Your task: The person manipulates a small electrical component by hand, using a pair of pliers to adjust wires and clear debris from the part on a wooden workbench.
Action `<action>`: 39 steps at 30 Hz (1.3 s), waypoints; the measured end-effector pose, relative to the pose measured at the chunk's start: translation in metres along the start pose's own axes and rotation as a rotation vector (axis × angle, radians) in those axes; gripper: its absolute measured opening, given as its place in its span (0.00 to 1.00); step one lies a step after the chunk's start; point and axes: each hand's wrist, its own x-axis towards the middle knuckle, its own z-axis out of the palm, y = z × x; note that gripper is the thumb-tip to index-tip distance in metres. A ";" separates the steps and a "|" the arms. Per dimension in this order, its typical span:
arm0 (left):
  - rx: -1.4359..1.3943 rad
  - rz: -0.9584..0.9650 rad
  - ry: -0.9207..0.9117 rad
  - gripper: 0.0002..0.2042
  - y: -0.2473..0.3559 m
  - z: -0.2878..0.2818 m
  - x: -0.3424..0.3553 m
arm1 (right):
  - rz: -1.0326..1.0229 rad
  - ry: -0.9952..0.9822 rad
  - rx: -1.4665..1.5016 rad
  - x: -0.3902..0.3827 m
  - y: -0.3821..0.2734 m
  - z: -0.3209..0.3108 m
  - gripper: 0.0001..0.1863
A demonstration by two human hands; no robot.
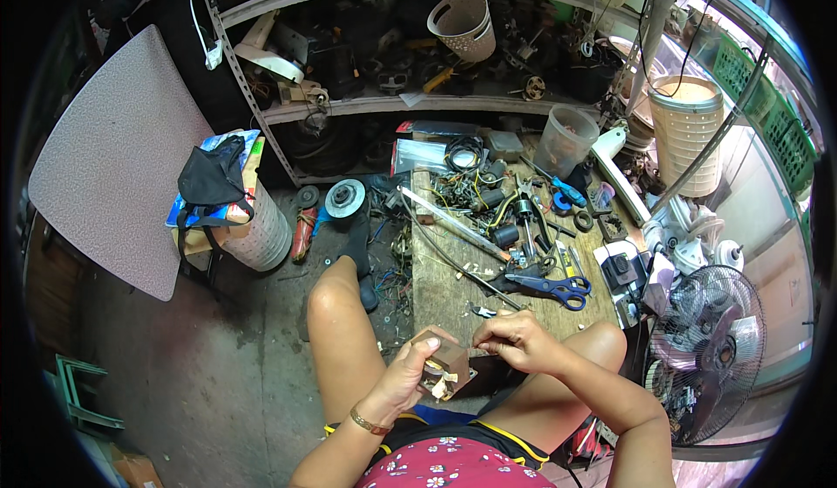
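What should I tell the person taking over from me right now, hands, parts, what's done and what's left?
Left hand: grip closed around a small brown block-shaped part, held above the lap.
Right hand: fingertips pinched at the part's top edge; what they pinch is too small to tell.
Nearby: blue-handled scissors lie on the wooden workboard, with loose wires and small parts further back.
Done: part is picked up and steadied.
Left: the fine work on the part appears unfinished.

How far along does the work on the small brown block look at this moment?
Done: tools are laid out, blue-handled scissors on the wooden workbench. In hand: left hand holds the small brown rectangular block over the lap; right hand pinches something thin at its top. Left: cannot tell; block is not set down.
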 end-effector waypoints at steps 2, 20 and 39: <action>-0.010 -0.018 0.004 0.17 -0.002 -0.001 -0.001 | 0.014 0.008 0.035 -0.001 -0.001 0.002 0.04; -0.087 -0.071 -0.035 0.16 -0.013 0.002 0.002 | 0.213 0.092 0.136 -0.024 0.002 0.026 0.06; -0.111 0.467 0.259 0.21 -0.032 -0.004 0.037 | 0.346 0.366 -0.009 0.026 0.012 0.063 0.15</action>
